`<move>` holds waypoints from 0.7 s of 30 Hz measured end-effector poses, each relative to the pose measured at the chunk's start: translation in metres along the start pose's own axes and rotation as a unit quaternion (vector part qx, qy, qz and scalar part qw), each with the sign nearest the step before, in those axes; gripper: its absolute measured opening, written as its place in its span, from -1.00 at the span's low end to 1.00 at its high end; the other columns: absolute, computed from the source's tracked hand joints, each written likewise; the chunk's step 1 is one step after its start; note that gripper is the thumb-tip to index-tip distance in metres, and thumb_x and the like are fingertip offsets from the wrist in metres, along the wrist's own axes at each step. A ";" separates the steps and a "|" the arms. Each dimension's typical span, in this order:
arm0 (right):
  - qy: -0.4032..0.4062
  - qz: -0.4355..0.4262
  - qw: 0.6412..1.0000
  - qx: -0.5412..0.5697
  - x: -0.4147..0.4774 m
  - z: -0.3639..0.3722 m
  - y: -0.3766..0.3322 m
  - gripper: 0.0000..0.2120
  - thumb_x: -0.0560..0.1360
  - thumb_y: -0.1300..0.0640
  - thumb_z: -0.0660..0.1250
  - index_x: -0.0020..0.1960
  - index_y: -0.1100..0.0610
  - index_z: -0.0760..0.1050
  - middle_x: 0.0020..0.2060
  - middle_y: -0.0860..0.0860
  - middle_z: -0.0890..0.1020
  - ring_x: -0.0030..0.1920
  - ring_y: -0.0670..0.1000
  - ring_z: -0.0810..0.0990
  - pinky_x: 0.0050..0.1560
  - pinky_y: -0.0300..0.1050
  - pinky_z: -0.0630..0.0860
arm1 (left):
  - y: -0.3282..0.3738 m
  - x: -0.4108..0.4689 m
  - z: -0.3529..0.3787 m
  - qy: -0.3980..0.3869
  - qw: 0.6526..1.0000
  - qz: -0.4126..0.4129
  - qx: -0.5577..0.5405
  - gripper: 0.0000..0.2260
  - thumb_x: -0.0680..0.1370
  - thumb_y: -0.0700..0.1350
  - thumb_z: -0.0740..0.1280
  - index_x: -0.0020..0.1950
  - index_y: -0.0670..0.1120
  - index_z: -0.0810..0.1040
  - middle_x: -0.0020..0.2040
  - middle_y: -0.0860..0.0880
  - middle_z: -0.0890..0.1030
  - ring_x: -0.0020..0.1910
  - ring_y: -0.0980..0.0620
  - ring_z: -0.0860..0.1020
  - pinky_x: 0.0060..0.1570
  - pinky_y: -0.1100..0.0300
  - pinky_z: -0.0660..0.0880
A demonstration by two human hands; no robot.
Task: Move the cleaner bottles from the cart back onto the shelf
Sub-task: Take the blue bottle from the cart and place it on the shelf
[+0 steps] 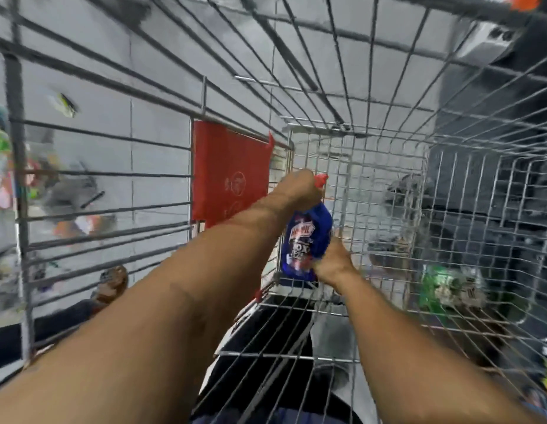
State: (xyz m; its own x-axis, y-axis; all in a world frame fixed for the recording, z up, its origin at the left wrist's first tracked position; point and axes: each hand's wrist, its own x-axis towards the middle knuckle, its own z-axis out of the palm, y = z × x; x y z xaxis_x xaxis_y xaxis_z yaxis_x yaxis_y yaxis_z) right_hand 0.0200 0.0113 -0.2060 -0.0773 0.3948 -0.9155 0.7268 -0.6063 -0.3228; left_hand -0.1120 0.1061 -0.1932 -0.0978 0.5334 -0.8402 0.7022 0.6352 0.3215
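A blue cleaner bottle with a red cap and a white-and-red label hangs inside the wire cart, near its far end. My left hand is closed around the bottle's neck just below the red cap. My right hand grips the bottle's lower part from the right. Both arms reach forward into the cart. The picture is blurred by motion.
A red panel hangs on the cart's far left wall. A green packet lies beyond the cart's right wire side. A sandalled foot shows on the grey tiled floor at left. Blurred coloured goods sit at the far left edge.
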 end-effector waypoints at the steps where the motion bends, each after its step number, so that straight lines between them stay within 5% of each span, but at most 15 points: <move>1: 0.004 -0.004 1.000 0.001 0.002 0.001 0.003 -0.39 0.29 0.21 0.54 0.27 0.17 0.38 0.12 0.10 0.63 0.07 0.06 0.59 0.05 -0.17 0.47 | 0.000 0.003 -0.001 -0.002 1.000 0.001 0.012 -0.76 0.55 0.04 0.26 -0.10 -0.15 0.43 -0.06 -0.16 0.61 -0.19 -0.08 0.54 -0.24 0.12 0.43; 4: -0.002 -0.001 0.999 0.035 0.001 0.002 0.012 -0.47 0.28 0.18 0.56 0.19 0.13 0.47 0.09 0.08 0.66 0.11 0.10 0.61 0.20 -0.03 0.48 | -0.001 0.006 -0.001 -0.006 1.000 0.001 0.031 -0.70 0.53 0.11 0.27 -0.04 -0.13 0.44 -0.06 -0.12 0.58 -0.07 -0.10 0.56 -0.11 0.09 0.47; 8: 0.001 -0.029 0.999 0.021 -0.006 -0.003 0.015 -0.53 0.25 0.07 0.58 0.10 0.07 0.52 -0.01 0.06 0.69 0.00 0.11 0.63 0.08 -0.03 0.52 | 0.001 0.000 -0.002 -0.016 1.000 0.008 -0.019 -0.64 0.48 0.08 0.36 0.13 -0.14 0.52 0.12 -0.13 0.62 0.13 -0.13 0.56 0.21 0.01 0.48; 12: -0.017 -0.042 0.999 0.017 -0.013 -0.029 0.010 -0.67 0.23 0.07 0.59 -0.08 -0.01 0.53 -0.09 0.02 0.70 -0.09 0.06 0.66 0.06 0.01 0.57 | 0.008 -0.019 -0.012 -0.016 0.984 0.049 -0.170 -0.76 0.48 -0.03 0.39 0.05 -0.14 0.51 0.01 -0.13 0.60 0.00 -0.07 0.57 0.06 0.15 0.50; 15: 0.014 -0.067 0.998 0.008 -0.021 -0.059 0.005 -0.71 0.24 0.07 0.58 -0.21 -0.06 0.48 -0.20 -0.09 0.66 -0.21 -0.06 0.60 -0.15 -0.21 0.50 | 0.021 -0.039 -0.021 0.016 0.954 0.075 -0.291 -0.86 0.46 -0.10 0.43 -0.06 -0.06 0.50 -0.23 -0.04 0.58 -0.30 0.06 0.54 -0.41 0.42 0.49; 17: 0.028 -0.103 0.994 0.002 -0.031 -0.080 0.003 -0.72 0.24 0.08 0.57 -0.21 -0.08 0.49 -0.24 -0.17 0.63 -0.19 -0.08 0.60 -0.22 -0.31 0.47 | 0.034 -0.051 -0.025 0.005 0.933 0.089 -0.348 -0.79 0.45 -0.15 0.45 0.04 -0.13 0.55 -0.14 -0.14 0.64 -0.23 -0.01 0.59 -0.37 0.34 0.51; 21: 0.061 -0.170 0.984 -0.003 -0.060 -0.118 0.008 -0.63 0.23 0.06 0.57 -0.01 0.00 0.53 -0.08 -0.05 0.68 -0.05 -0.03 0.63 0.04 -0.02 0.57 | 0.064 -0.085 -0.033 -0.005 0.910 0.135 -0.393 -0.83 0.41 -0.21 0.48 -0.04 -0.14 0.57 -0.03 -0.20 0.65 -0.12 -0.09 0.64 -0.17 0.12 0.63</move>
State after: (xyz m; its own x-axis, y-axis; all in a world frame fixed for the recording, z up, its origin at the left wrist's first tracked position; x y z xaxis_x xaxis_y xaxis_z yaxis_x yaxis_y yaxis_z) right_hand 0.1105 0.0641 -0.1255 -0.2353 0.6538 -0.7191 0.6770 -0.4207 -0.6040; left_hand -0.0820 0.1197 -0.0872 0.0116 0.7265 -0.6870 -0.0214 0.6871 0.7262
